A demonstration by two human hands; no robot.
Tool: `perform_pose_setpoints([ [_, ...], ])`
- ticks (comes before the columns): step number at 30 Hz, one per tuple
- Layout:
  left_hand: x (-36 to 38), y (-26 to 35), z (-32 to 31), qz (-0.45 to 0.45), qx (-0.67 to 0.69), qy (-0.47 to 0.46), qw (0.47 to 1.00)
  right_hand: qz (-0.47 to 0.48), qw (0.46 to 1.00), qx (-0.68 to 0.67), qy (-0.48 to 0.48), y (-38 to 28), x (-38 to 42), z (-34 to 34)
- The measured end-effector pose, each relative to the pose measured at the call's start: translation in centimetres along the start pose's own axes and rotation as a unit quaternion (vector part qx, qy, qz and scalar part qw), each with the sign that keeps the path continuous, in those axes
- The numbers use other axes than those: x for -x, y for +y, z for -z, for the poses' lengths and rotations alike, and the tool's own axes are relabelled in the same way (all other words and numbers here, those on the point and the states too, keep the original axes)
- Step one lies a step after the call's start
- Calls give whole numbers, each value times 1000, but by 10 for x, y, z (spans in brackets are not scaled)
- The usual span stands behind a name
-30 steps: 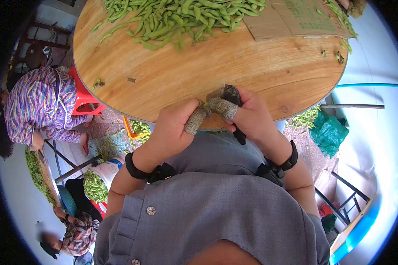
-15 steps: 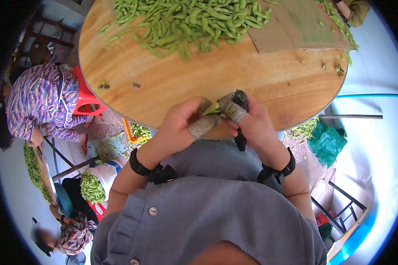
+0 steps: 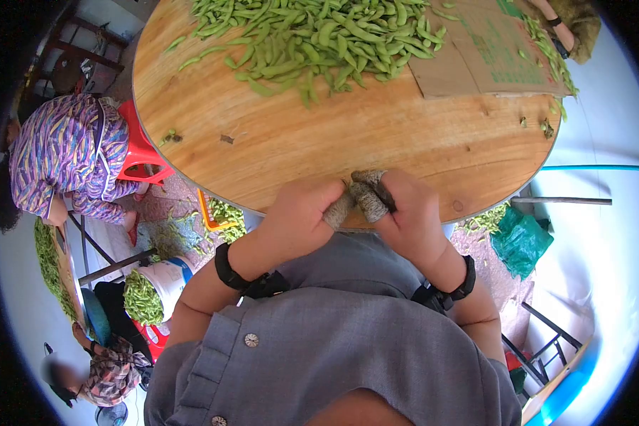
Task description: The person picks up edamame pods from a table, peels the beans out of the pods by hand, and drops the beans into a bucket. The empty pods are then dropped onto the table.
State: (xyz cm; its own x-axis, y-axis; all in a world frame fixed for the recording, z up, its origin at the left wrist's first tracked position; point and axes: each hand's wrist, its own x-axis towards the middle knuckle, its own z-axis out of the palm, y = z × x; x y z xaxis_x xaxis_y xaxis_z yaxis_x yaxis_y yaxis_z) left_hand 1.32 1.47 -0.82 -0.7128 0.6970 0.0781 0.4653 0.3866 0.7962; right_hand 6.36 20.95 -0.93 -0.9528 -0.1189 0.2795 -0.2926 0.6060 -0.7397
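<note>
My left hand [image 3: 298, 216] and my right hand [image 3: 413, 213] are pressed together at the near edge of the round wooden table [image 3: 376, 135]. Both thumbs wear grey cloth finger guards [image 3: 358, 195], which touch each other. My right hand grips a small dark tool [image 3: 385, 193], of which only a sliver shows. My left hand's fingers are curled shut against the guards, and what they pinch is hidden between the thumbs. A big pile of green bean pods [image 3: 312, 35] lies at the far side of the table, well beyond both hands.
A flat piece of cardboard [image 3: 483, 50] lies at the table's far right, with pods along its edge. A person in a patterned purple top [image 3: 64, 163] sits by a red stool at the left. A white bucket of pods [image 3: 153, 291] stands on the floor below.
The green pod that showed between my thumbs half a second ago is now covered. Both hands have closed together and dropped toward the table's near edge.
</note>
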Motion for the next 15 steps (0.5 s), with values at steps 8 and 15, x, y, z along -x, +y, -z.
perform_pose_setpoints([
  [8,10,5,24,117,248,-131,953,-347,816,-399,-233,-4,-14,13],
  [15,78,-9,85,313,169,9,935,-29,975,-13,-221,6,-35,13],
])
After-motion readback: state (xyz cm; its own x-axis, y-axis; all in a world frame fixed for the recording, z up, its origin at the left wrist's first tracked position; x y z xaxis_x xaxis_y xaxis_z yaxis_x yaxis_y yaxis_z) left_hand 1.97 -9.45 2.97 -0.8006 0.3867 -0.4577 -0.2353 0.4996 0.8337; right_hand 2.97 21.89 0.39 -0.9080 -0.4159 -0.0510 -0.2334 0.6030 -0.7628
